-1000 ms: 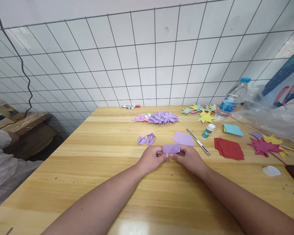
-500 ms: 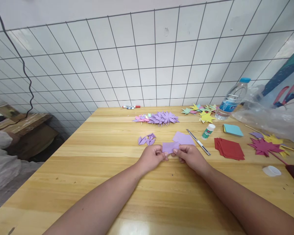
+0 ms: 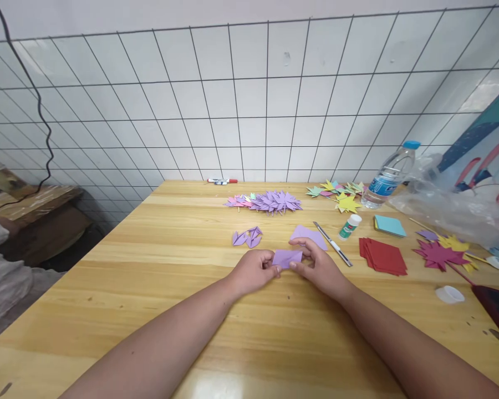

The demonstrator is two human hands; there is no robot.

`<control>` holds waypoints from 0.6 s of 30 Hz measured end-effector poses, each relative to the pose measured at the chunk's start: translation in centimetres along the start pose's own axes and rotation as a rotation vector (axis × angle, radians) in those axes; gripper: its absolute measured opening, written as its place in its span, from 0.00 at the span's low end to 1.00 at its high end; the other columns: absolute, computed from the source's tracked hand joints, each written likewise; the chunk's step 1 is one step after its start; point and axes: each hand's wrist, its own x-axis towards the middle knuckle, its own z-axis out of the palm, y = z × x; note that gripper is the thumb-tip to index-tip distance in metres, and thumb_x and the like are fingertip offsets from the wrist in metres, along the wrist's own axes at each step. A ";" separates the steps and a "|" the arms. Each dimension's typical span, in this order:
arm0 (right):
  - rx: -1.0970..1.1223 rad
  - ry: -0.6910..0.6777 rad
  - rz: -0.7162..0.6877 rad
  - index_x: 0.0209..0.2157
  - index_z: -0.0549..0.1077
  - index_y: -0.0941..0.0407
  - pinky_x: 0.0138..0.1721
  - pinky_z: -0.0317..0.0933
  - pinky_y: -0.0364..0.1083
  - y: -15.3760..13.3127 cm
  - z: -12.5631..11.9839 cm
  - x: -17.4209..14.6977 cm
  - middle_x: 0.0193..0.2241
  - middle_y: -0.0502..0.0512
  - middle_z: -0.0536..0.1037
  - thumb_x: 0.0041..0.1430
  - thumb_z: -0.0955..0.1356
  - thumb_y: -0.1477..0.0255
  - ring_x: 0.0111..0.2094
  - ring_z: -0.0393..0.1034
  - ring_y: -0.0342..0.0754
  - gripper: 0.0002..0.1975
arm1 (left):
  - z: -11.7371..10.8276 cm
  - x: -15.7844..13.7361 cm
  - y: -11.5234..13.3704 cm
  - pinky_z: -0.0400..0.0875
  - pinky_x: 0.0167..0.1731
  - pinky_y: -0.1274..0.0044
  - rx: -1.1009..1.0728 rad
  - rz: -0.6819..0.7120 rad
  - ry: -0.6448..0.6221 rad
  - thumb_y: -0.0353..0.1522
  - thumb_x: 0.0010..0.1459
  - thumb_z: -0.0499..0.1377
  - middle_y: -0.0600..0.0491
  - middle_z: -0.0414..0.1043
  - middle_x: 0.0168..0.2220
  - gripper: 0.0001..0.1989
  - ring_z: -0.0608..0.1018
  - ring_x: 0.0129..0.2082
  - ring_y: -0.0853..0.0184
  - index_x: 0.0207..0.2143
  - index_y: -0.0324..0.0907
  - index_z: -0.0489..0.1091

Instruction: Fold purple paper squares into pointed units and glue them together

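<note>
A small folded piece of purple paper (image 3: 286, 258) is held just over the wooden table, between my two hands. My left hand (image 3: 255, 271) pinches its left end with thumb and fingers. At the right end, my right hand (image 3: 319, 270) has its thumb on the lower corner and its index finger raised above the top edge; other fingers are partly hidden behind the paper. Just beyond lie purple paper sheets (image 3: 310, 235) and, to the left, several folded purple pieces (image 3: 248, 238). A utility knife (image 3: 333, 244) rests right of the sheets.
A glue stick (image 3: 350, 227), red paper squares (image 3: 383, 256), blue paper (image 3: 390, 225) and a clear cap (image 3: 449, 295) are at right. Paper leaves (image 3: 276, 202), a marker (image 3: 222, 181) and a water bottle (image 3: 388, 177) stand toward the tiled wall. Another person's sleeve (image 3: 4, 277) shows at left.
My right hand's index finger has lifted and spread away from the thumb. The purple paper stays between both hands. The view has shifted slightly.
</note>
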 end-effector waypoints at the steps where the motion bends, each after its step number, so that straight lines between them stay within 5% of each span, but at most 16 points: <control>1: -0.039 0.006 -0.011 0.47 0.61 0.54 0.23 0.57 0.39 -0.1 0.1 -0.1 0.31 0.50 0.72 0.50 0.67 0.68 0.23 0.63 0.40 0.21 | 0.0 -0.1 0.0 0.54 0.20 0.81 0.035 0.013 0.006 0.37 0.50 0.57 0.58 0.65 0.19 0.11 0.63 0.19 0.73 0.23 0.39 0.69; 5: -0.134 0.018 -0.018 0.46 0.61 0.52 0.20 0.52 0.39 -0.1 0.2 -0.1 0.29 0.47 0.70 0.51 0.66 0.69 0.17 0.55 0.36 0.20 | 0.2 -0.2 0.4 0.52 0.19 0.81 0.060 0.020 0.018 0.38 0.49 0.57 0.59 0.60 0.18 0.11 0.60 0.18 0.74 0.23 0.39 0.68; 11: -0.098 0.118 0.023 0.45 0.62 0.53 0.24 0.56 0.41 0.5 -0.6 0.4 0.32 0.50 0.71 0.50 0.67 0.68 0.22 0.62 0.40 0.19 | 0.1 0.1 0.7 0.59 0.22 0.81 -0.034 -0.031 0.010 0.38 0.51 0.55 0.54 0.72 0.24 0.11 0.69 0.22 0.71 0.29 0.39 0.70; 18: -0.142 0.002 -0.048 0.47 0.61 0.53 0.26 0.56 0.41 0.1 -0.4 0.0 0.26 0.47 0.70 0.51 0.65 0.72 0.24 0.62 0.42 0.19 | 0.2 -0.1 0.3 0.61 0.24 0.81 -0.042 -0.010 -0.007 0.36 0.51 0.56 0.53 0.73 0.25 0.09 0.71 0.24 0.71 0.27 0.39 0.70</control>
